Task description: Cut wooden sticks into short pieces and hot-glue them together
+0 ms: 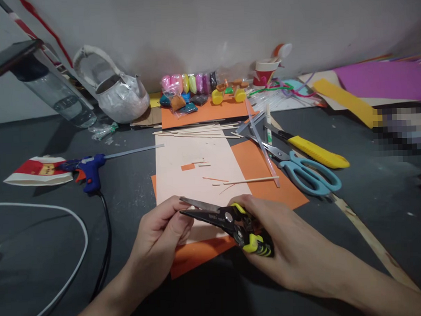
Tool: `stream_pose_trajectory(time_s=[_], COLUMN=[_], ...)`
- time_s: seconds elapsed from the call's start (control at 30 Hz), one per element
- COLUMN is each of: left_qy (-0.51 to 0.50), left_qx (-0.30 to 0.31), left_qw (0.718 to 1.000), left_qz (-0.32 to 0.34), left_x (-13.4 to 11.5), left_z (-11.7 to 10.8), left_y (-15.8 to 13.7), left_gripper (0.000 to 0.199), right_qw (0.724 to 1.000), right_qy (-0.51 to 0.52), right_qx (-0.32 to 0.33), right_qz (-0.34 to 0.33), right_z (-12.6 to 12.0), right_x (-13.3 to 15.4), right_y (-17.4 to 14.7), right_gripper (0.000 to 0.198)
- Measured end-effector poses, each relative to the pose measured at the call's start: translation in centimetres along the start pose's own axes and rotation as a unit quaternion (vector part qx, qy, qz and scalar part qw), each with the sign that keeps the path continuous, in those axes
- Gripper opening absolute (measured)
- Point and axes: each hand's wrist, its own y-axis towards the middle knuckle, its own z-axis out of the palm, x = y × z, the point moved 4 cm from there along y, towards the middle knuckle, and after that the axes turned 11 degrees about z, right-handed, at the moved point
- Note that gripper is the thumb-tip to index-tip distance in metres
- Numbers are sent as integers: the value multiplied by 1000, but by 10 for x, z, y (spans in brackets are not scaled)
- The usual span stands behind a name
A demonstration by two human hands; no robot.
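My right hand (275, 238) is wrapped round the black and yellow handles of a pair of snips (216, 217), whose blades point left and stand slightly apart. Thumb and fingertips of my left hand (164, 228) pinch together at the blade tips; what they hold is too small or hidden to make out. Beneath both hands lies a pale sheet (194, 186) on orange paper (273, 183). On the sheet are a thin wooden stick (249, 180), short cut stick pieces (204, 165), a small orange paper piece (188, 167) and thin orange strips (215, 179).
Left lie a blue glue gun (91, 171) and a white cable (79, 222). Behind stand a silver kettle (122, 101), a water bottle (59, 94) and packets of coloured clay (190, 85). Blue-handled scissors (311, 175) and a yellow cutter (317, 152) lie right; several wooden sticks (195, 130) lie behind.
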Motion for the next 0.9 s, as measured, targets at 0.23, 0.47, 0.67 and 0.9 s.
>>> stream_pose_trajectory(time_s=[0.23,0.47,0.67,0.9], left_qy=[26,-18,-44,-120], left_qx=[51,88,94,102], left_qw=[998,995,992,982], left_qz=[-27,-42,-65,-105], left_x=[2,1,0,1], left_z=[-4,-5,-4,4], left_y=[-1,-1,1,2], left_gripper=[31,31,30,31], right_qw=[999,998,1000,1000], right_qy=[-1,25,-2,-18], right_qx=[32,50,31,15], right_qz=[6,4,-4,1], right_z=[0,-4,-5,-5], right_x=[-2,-2,-3,-8], right_y=[-3,-4,-5,-4], right_gripper=[14,21,24,18])
